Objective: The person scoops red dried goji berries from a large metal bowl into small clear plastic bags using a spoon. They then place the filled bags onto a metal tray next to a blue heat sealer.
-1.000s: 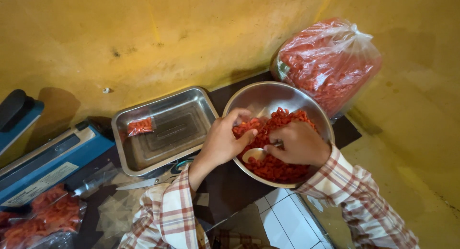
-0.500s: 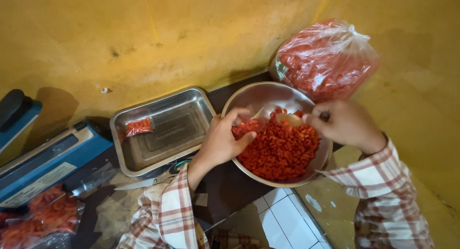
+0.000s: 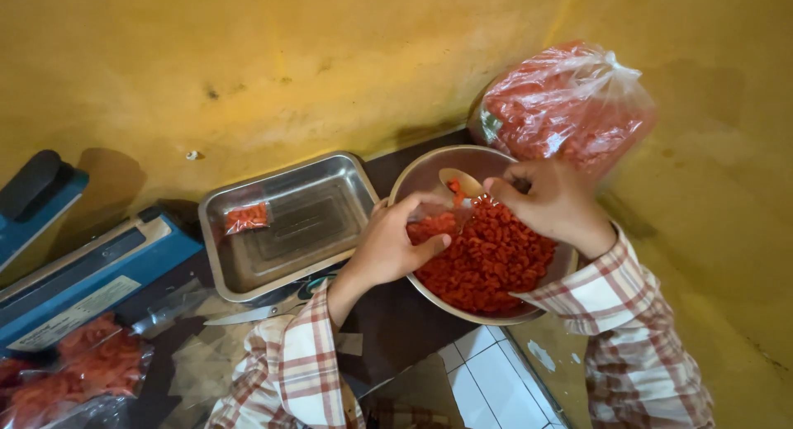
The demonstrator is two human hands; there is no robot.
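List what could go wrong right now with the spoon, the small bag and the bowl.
1. The right hand holds a small spoon loaded with red-orange snack pieces above the small clear bag at the left hand; pieces could miss the opening.
2. The round steel bowl seems to overhang the dark counter's edge; pressing on it might tip it.

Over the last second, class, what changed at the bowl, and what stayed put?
The right hand lifted from the red pieces and now holds a loaded spoon. The left hand stayed at the bowl rim. Tray, big bag unmoved.
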